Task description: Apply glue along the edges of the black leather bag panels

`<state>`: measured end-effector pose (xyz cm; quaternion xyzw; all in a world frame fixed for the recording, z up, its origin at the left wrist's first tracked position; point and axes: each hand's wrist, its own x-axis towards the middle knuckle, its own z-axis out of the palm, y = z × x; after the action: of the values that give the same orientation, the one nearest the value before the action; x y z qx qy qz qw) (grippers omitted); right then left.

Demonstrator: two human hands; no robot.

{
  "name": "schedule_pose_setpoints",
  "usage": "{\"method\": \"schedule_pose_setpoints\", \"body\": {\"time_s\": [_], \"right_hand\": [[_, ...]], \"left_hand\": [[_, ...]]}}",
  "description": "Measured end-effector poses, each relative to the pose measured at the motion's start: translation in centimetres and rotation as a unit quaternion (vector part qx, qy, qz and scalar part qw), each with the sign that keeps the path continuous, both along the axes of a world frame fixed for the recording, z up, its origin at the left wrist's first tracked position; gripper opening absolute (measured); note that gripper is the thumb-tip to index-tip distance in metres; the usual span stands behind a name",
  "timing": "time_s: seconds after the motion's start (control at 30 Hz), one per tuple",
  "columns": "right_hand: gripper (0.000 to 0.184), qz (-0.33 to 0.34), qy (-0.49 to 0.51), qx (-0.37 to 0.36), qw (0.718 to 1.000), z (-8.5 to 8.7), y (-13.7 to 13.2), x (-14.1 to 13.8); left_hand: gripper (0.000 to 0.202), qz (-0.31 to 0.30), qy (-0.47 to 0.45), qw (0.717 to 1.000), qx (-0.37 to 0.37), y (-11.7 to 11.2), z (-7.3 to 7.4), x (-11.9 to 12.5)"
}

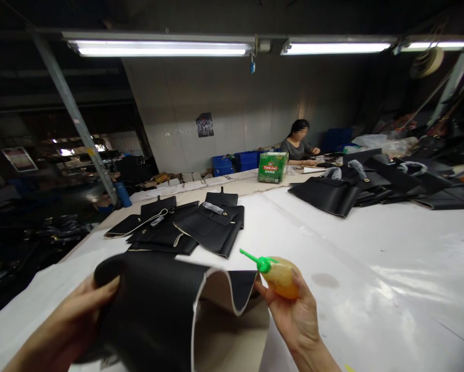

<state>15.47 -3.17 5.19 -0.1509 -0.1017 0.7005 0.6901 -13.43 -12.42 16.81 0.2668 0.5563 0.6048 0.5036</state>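
Note:
A black leather bag piece (154,305) with a beige lining is curled open in front of me, its pale edge facing right. My left hand (84,305) grips its left side, thumb on top, the other fingers hidden behind it. In my right hand (294,310) is a squeeze bottle (282,276) of amber liquid with a green nozzle pointing left. Fingers of that same hand also touch the bag piece's right edge. Just beyond lie black bag pieces (212,222) with small metal clasps and plastic-wrapped handles.
A white-covered table (356,268) spreads before me. More black bag pieces (371,181) are piled at the back right. A green carton (273,167) stands near the far edge, where a person (296,142) sits. Blue crates (222,164) line the wall. A slanted metal post (75,113) rises left.

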Motion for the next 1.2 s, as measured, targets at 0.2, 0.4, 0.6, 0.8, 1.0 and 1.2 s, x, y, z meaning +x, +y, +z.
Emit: {"method": "schedule_pose_setpoints", "body": {"time_s": [0.2, 0.4, 0.6, 0.8, 1.0, 1.2], "right_hand": [[0.022, -0.045, 0.096, -0.065, 0.992, 0.0, -2.8, 6.2], [0.051, 0.060, 0.132, -0.020, 0.989, -3.1, -4.4, 8.1], [0.035, 0.136, 0.139, -0.082, 0.978, -7.7, -4.3, 6.5], [0.032, 0.085, 0.197, -0.219, 0.952, -9.6, -5.7, 6.6], [0.042, 0.125, 0.220, -0.164, 0.954, -8.5, -7.8, 8.0], [0.036, 0.139, 0.210, -0.220, 0.942, -10.1, -8.1, 5.8]], "left_hand": [[0.063, -0.201, 0.173, 0.964, 0.010, 8.8, 4.9, 4.3], [0.054, -0.265, 0.136, 0.955, -0.009, 15.8, 1.3, 8.2], [0.030, -0.278, 0.057, 0.959, -0.008, 19.9, -2.9, 10.2], [0.030, -0.277, 0.033, 0.960, -0.032, 21.2, -5.9, 9.7], [0.019, -0.265, 0.016, 0.963, -0.043, 22.7, -7.4, 8.4], [0.014, -0.259, -0.005, 0.965, -0.035, 23.4, -8.4, 8.7]]}}
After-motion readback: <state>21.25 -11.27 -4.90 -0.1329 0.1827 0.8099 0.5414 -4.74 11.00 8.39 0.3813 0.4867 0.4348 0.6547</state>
